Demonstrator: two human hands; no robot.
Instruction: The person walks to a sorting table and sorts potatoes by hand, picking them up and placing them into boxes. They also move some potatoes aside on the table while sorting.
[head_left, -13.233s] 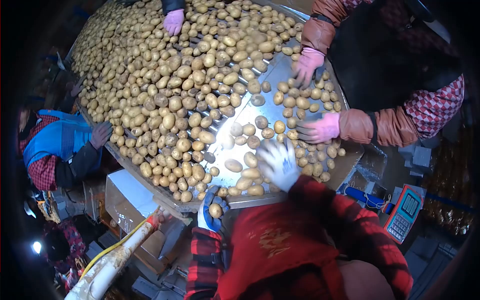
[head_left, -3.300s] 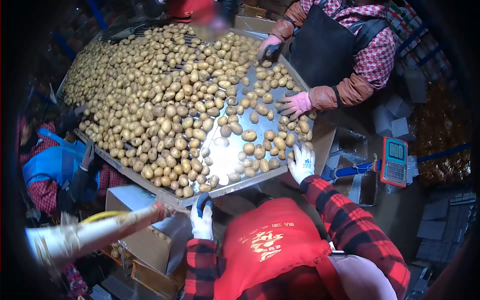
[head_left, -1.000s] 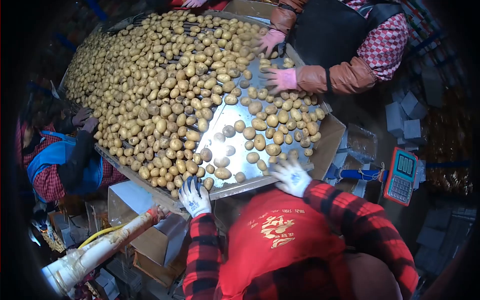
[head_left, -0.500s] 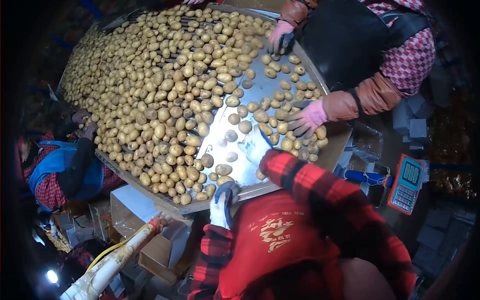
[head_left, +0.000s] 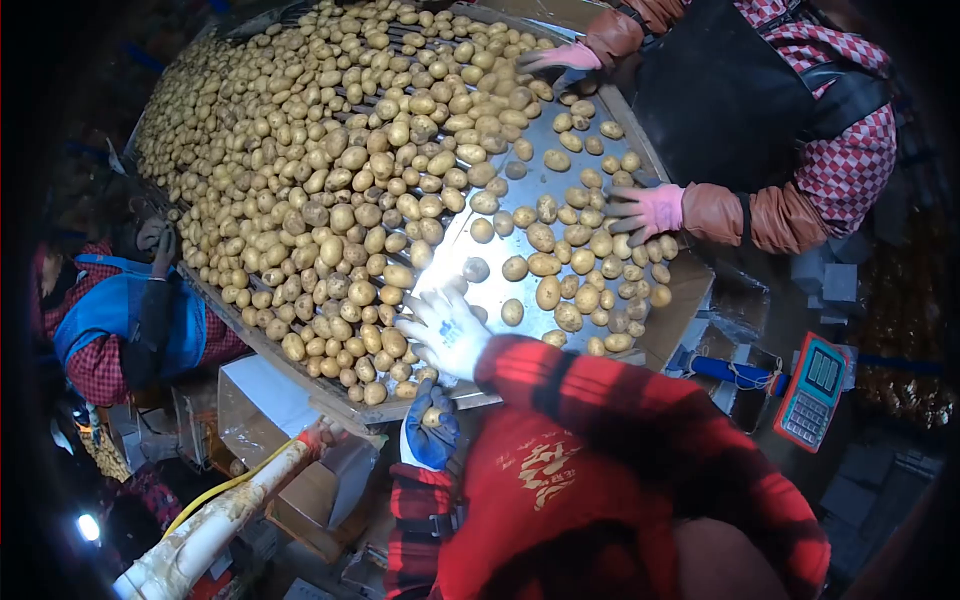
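Your red-and-black plaid sleeves (head_left: 620, 400), checks broad. Red apron (head_left: 575, 500) down your front, pale gold print (head_left: 548, 475) on it. Your right glove (head_left: 447, 330) white, small bluish marking on back; left glove (head_left: 430, 440) blue and white. Dark band (head_left: 428, 525) near your left cuff, possibly buckled strap.

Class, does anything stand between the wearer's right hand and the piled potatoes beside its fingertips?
Nothing visible stands between the right hand and the piled potatoes; its spread fingers are right beside them, though contact is unclear.
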